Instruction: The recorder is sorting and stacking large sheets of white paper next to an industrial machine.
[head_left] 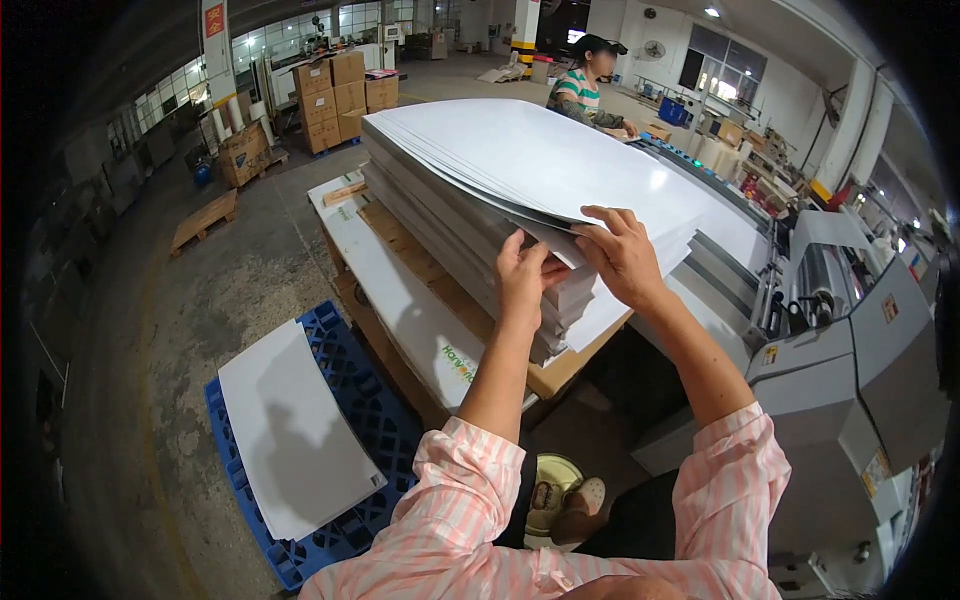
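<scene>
Top sheets (540, 155) raised at the near corner of a paper stack (450, 235) on wooden boards (430, 265)
The right hand (622, 255) pinches their corner in its grip; the left hand (523, 272) curls at the edge beneath, its hold unclear.

Factory floor, looks like a paper or print workshop. Tall stack of large white sheets (540, 150) sits beside a grey machine (885, 340) with rollers; also blue plastic pallet (364, 388), piled cartons (318, 105), stained hard floor (180, 330).
</scene>
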